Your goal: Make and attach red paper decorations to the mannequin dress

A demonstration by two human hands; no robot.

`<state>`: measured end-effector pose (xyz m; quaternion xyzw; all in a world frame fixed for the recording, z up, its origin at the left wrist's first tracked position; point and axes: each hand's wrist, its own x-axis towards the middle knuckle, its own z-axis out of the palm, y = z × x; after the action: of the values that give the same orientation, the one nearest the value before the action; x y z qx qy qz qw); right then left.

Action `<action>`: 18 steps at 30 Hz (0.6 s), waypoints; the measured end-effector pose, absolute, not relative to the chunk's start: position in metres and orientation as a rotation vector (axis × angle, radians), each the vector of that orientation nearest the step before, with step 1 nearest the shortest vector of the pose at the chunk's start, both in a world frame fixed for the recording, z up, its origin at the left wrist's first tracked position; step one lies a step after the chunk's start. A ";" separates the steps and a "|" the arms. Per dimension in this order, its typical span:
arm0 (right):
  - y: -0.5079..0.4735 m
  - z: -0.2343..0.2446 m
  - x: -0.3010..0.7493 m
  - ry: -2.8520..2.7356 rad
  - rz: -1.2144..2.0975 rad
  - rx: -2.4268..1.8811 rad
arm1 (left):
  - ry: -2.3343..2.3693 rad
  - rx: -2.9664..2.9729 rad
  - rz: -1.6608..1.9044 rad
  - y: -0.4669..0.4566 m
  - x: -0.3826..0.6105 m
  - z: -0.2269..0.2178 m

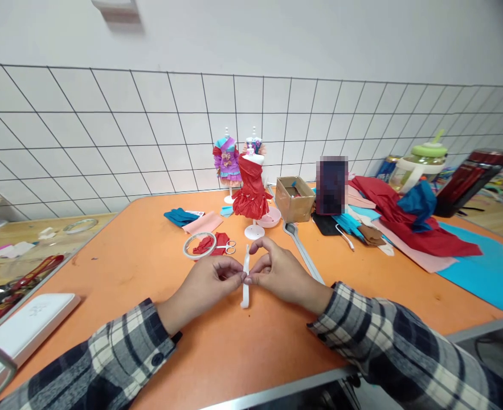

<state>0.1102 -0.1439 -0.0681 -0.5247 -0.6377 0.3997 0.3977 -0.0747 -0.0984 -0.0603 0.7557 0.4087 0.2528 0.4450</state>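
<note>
A narrow white strip (245, 297), perhaps tape or paper, hangs upright between my hands with its lower end curled. My left hand (212, 280) pinches its left edge between thumb and fingers. From the other side my right hand (279, 272) grips the same strip at mid-length, thumb and fingertips closed. Just beyond stands a small white mannequin in a ruffled red dress (251, 185). Near my left hand lie a roll of tape (185, 248), small scissors (229, 247) and crumpled red paper (220, 241).
Behind are a purple-dressed mannequin (227, 165) and a third one. A cardboard box (294, 202), a propped phone (331, 187), red and blue sheets (482, 265), a green-lidded bottle (426, 159) and a dark red flask (469, 182) stand or lie to the right. At left lies a white box (41, 327).
</note>
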 end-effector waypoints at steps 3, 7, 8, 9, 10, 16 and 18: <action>-0.142 -0.066 0.112 -1.646 0.812 -1.408 | 0.989 1.815 0.665 -0.097 -0.075 -0.061; -0.137 -0.066 0.113 -1.601 0.907 -1.406 | 0.966 1.776 0.680 -0.096 -0.075 -0.062; -0.136 -0.067 0.112 -1.586 0.970 -1.387 | 0.963 1.773 0.676 -0.096 -0.075 -0.061; -0.136 -0.067 0.111 -1.568 1.023 -1.371 | 0.962 1.769 0.670 -0.096 -0.075 -0.061; -0.135 -0.067 0.111 -1.547 1.068 -1.363 | 0.961 1.761 0.664 -0.097 -0.075 -0.061; -0.137 -0.066 0.108 -1.495 1.041 -1.320 | 0.909 1.502 0.686 -0.099 -0.072 -0.061; -0.138 -0.066 0.108 -1.543 0.875 -1.291 | 0.910 1.479 0.709 -0.099 -0.072 -0.060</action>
<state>0.1080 -0.1378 -0.0657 -0.5237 -0.6259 0.3550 0.4561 -0.0715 -0.0991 -0.0597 0.6356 0.3911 0.3048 0.5917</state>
